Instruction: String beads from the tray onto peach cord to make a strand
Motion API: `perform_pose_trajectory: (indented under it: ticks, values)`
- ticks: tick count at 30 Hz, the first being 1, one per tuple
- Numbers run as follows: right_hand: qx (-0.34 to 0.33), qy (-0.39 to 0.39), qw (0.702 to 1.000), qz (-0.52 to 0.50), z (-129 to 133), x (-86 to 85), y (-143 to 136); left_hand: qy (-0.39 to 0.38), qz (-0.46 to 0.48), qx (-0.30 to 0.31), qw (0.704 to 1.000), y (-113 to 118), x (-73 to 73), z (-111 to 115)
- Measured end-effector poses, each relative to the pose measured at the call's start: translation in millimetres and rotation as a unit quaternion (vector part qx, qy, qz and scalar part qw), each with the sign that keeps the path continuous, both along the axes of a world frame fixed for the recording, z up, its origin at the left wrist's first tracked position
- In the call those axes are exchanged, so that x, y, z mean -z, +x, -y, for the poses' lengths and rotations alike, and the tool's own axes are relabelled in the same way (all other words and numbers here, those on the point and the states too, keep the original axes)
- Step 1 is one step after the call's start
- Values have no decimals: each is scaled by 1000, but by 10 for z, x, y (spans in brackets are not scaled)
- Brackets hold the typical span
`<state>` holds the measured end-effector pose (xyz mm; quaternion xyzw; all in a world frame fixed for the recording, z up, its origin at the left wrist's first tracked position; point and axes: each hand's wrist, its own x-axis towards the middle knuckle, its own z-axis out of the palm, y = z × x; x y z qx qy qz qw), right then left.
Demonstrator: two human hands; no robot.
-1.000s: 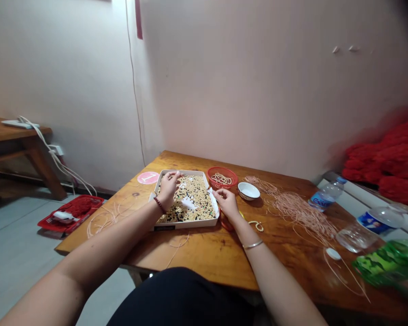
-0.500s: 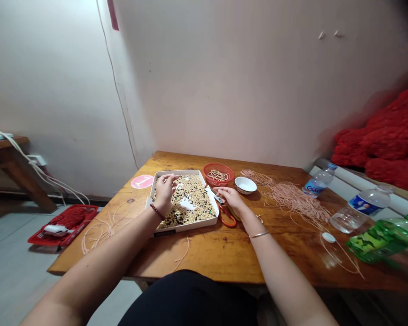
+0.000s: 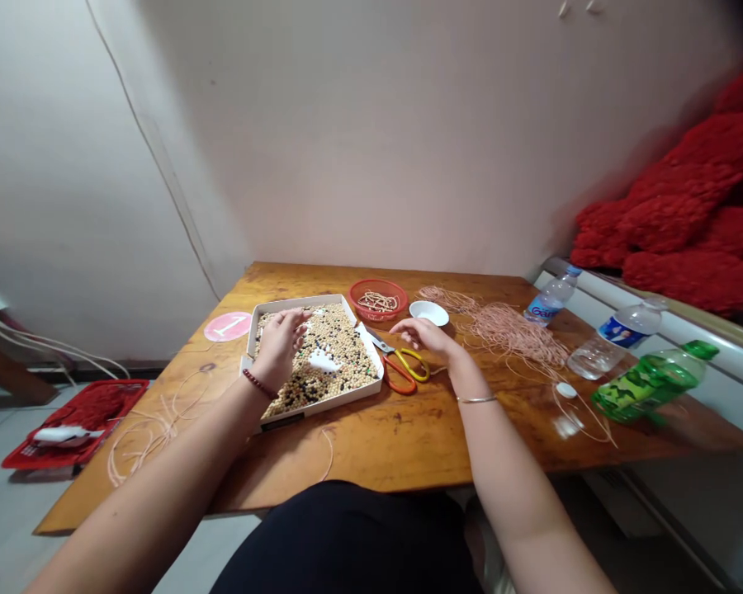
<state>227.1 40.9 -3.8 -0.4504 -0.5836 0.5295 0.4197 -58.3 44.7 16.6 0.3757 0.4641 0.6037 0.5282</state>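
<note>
A white shallow box [image 3: 347, 398] holds a layer of small cream beads [image 3: 331, 330] with black ones mixed in. Over its left side is my left hand [image 3: 281, 342], fingers bent and drawn together; whatever they pinch is too small to make out. My right hand [image 3: 424, 332] hovers right of the box, just in front of a small white bowl [image 3: 429, 313]. Its fingers are curled in, and anything between them is hidden. Scissors with one red and one yellow handle [image 3: 414, 363] lie beside the box, left of and below that hand.
Behind the box stands a red basket [image 3: 379, 300] with strung beads. Pink cord [image 3: 513, 330] lies heaped on the right, near two clear bottles [image 3: 616, 338] and a green bottle [image 3: 650, 384]. Loose cords [image 3: 142, 437] and a pink disc [image 3: 228, 327] are on the left.
The view has swung to the right, so the table appears further left. My right hand has moved right, away from the box edge and off the scissors. My left hand stays over the beads.
</note>
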Motion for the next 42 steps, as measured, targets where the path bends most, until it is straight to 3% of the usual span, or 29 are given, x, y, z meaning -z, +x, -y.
perform_pose_trajectory:
  ticks: [7,12,20,30,36,42]
  values:
    - [11,37,999,-10,180,-243,166,1,59,112,992,76,-25,38]
    - [-8,67,994,-83,384,-443,243,8,69,182,981,119,-37,88]
    - [-16,43,993,-105,501,-534,252,14,60,195,979,117,-45,93]
    - [-133,-8,986,-96,463,-429,-126,-6,11,217,976,114,-25,172]
    - [-34,-35,966,-253,394,-211,-536,12,-35,222,974,93,-1,236]
    - [0,-81,961,-265,384,19,-822,24,-39,254,966,109,15,270]
